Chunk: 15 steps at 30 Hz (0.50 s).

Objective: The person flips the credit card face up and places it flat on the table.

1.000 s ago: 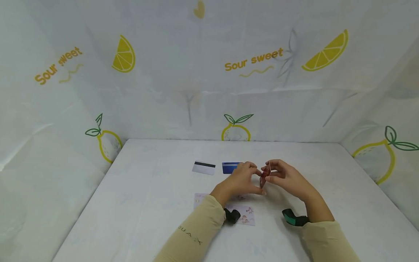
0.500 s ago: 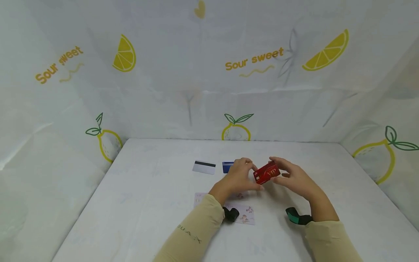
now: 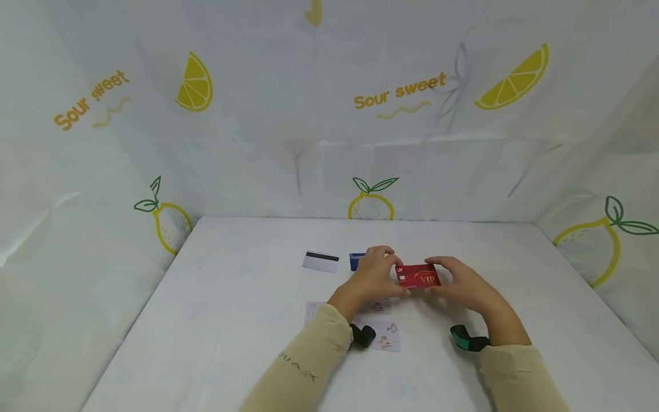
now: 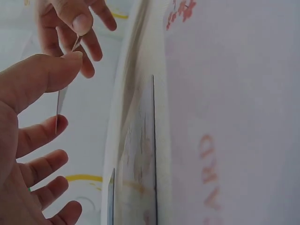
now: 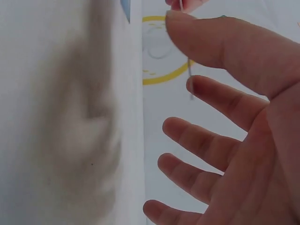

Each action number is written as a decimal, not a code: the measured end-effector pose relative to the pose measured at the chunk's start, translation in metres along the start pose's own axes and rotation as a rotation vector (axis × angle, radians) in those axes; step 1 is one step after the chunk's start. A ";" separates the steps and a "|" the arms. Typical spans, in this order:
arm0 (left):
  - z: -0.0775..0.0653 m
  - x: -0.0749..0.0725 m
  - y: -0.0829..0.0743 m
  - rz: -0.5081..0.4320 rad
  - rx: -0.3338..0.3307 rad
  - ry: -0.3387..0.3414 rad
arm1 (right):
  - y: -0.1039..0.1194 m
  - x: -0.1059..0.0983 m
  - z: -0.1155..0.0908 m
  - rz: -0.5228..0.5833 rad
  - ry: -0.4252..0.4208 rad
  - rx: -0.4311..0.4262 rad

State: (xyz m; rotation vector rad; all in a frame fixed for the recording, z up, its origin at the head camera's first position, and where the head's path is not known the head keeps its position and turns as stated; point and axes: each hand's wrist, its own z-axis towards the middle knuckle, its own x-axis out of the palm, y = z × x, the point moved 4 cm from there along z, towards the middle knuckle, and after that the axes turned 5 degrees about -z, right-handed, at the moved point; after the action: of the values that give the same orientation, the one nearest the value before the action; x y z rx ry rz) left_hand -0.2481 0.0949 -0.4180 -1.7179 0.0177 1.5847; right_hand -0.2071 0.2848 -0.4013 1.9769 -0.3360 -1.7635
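Red VIP card (image 3: 418, 277), held up off the desk (image 3: 247, 320) a little right of middle: go easy on the edges, squeeze evenly left and right, and keep it level so as not to bow it. Pinched at the left end by thumb and index finger of the left hand (image 3: 373, 277), same at the right end by the right hand (image 3: 462, 283), with the other fingers spread clear on both.

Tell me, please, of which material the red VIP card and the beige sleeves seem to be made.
Red VIP card: probably stiff plastic with a smooth printed face; it looks flat, unbent and thin-edged. How glossy it is, I cannot tell.
Beige sleeves: likely soft matte fabric, as folds show near the cuffs; fibre unclear.
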 end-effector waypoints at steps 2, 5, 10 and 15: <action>0.000 0.002 0.000 0.039 -0.007 0.030 | 0.002 0.002 0.001 -0.008 0.013 -0.022; -0.001 0.007 0.000 0.096 -0.025 0.098 | 0.002 0.008 0.003 -0.024 0.065 -0.017; -0.002 0.016 -0.001 0.164 -0.041 0.195 | -0.001 0.019 0.005 -0.050 0.170 0.040; -0.005 0.018 -0.003 0.190 -0.062 0.217 | -0.001 0.023 0.005 -0.075 0.172 0.069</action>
State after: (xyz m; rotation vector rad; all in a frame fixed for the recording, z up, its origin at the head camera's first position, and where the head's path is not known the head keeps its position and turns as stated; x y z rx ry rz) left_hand -0.2384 0.1031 -0.4326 -1.9793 0.2490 1.5383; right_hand -0.2088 0.2739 -0.4218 2.1988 -0.2715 -1.6319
